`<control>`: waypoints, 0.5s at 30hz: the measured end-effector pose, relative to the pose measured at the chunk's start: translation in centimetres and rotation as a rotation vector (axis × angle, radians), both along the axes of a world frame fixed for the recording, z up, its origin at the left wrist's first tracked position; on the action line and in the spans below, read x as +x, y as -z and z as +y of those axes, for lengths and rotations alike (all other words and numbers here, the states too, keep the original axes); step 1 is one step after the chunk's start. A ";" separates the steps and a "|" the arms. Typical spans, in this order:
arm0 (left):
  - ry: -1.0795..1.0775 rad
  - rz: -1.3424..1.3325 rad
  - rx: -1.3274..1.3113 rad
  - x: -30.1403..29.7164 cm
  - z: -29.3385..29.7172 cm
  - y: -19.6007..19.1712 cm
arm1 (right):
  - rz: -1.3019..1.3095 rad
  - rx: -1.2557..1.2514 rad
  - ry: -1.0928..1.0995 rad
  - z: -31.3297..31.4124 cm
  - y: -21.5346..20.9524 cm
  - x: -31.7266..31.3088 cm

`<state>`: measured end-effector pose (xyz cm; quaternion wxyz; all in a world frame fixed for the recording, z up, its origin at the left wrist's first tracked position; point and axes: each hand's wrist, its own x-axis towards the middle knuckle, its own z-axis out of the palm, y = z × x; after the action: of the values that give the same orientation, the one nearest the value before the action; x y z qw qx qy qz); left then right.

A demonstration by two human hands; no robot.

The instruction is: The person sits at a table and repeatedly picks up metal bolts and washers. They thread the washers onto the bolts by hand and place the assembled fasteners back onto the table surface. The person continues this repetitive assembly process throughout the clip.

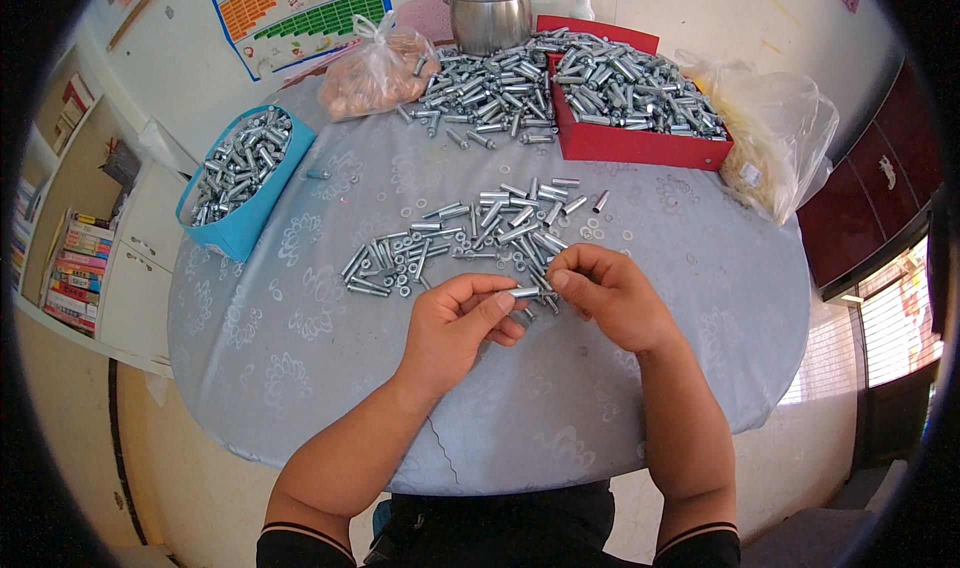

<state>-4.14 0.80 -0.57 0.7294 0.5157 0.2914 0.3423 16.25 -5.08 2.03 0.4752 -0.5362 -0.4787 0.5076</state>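
Forearms come up from the lower edge and meet over the near half of the round bench (300,368), with its pale blue patterned cloth. Between them sits one small silver sleeve (524,292), the piece in hand: the left hand (458,326) has its fingers (497,303) narrow, pinched on one end, and the right hand (606,290) closes its fingers (562,280) on the other end. It is a short metal tube, shiny and plain, held roughly level just above the cloth (whether a washer or nut is already on it I cannot tell).

As for progress, going left to right: a blue tub (238,230) at the left edge is heaped nearly full of like pieces, which I take as finished work. Just beyond the hands lies a loose scatter of sleeves (470,236) with small washers (600,233) strewn among and to the right of them, seemingly the working stock. Farther back a larger heap (490,90) spills beside a red tray (640,146), itself piled high. So a good share looks done, yet much more appears left to handle.

A bag of brownish pieces (375,73) rests at the back left, a steel pot (489,8) behind the heap, and a clear bag (775,138) at the right.
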 end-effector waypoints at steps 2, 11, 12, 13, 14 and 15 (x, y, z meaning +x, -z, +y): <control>-0.006 -0.005 -0.005 0.0 0.0 0.0 | 0.036 -0.018 -0.002 -0.1 -0.2 0.1; -0.028 -0.005 -0.046 -0.1 0.1 -0.3 | 0.030 -0.038 0.016 0.1 0.0 -0.2; -0.027 -0.008 -0.050 -0.1 0.1 -0.3 | 0.033 -0.044 0.028 0.0 0.0 -0.2; -0.028 -0.008 -0.050 -0.1 0.1 -0.3 | 0.038 -0.045 0.027 0.0 0.0 -0.3; -0.028 -0.007 -0.050 0.0 0.2 -0.3 | 0.042 -0.047 0.027 0.1 0.1 -0.3; -0.028 -0.007 -0.051 0.0 0.2 -0.3 | 0.047 -0.048 0.027 0.1 0.2 -0.3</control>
<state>-4.17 0.97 -0.30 0.7383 0.4917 0.3046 0.3469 15.97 -5.00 1.83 0.4799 -0.5417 -0.4479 0.5250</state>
